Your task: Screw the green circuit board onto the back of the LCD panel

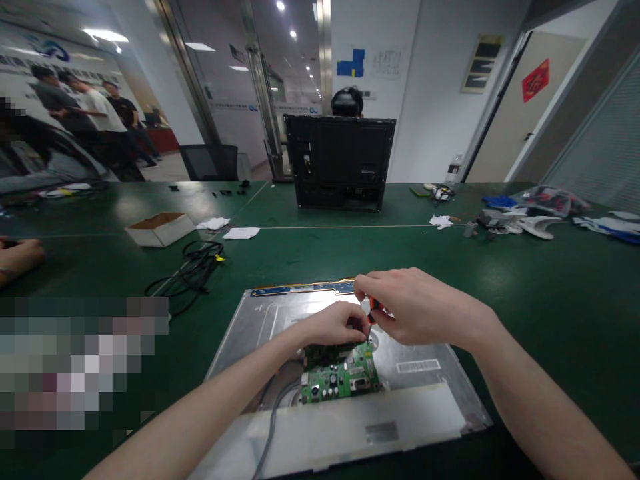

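Observation:
A flat metal display panel [420,400] lies in front of me, with a green circuit board [340,380] on its middle. My right hand [407,303] is closed around a red and black screwdriver [374,309], whose shaft points down at the board's upper right corner. Close by, my left hand [340,323] rests over the board's far edge. Its fingers are pinched near the screwdriver's tip; whatever they hold is too small or hidden to name. A grey cable [273,427] runs from the board's left side toward me. Along the panel's far edge is a narrow blue circuit strip [300,289].
A coiled black cable [193,270] and an open cardboard box [163,230] sit at the left, near another person's hand [23,259]. A black monitor housing [343,163] stands at the back. Gloves and small parts [500,220] lie at the right.

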The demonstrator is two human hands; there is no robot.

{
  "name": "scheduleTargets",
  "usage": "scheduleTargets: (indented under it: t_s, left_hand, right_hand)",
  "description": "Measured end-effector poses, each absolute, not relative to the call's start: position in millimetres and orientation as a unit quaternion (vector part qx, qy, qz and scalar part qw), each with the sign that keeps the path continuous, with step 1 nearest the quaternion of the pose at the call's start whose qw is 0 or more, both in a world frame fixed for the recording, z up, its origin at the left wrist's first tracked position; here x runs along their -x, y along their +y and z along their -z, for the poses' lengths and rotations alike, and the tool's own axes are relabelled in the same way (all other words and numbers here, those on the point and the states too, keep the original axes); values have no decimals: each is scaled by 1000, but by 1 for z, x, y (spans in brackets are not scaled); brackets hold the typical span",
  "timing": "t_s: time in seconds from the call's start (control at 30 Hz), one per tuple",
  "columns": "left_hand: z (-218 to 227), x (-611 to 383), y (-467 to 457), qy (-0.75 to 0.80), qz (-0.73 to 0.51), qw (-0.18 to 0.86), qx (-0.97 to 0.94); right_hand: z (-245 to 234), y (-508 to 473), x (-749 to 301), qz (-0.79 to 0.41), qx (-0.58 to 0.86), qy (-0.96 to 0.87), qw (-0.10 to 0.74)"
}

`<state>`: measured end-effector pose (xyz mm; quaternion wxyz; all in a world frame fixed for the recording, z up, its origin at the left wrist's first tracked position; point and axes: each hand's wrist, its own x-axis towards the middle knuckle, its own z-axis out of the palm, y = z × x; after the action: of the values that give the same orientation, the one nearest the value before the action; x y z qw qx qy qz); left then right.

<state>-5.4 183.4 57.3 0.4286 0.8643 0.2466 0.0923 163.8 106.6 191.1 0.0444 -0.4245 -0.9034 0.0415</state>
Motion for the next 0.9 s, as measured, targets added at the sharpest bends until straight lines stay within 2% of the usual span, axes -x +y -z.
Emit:
scheduleTargets:
  t_s: [0.5, 0.9]
  left_hand:
    - [-63, 4, 180, 243, -97, 451, -853]
    - [-56, 6, 183, 248, -98, 437, -859]
  right_hand:
    - [-191, 111, -161, 24, 490, -871, 25]
    - [-192, 105, -163, -49, 425, -903, 47]
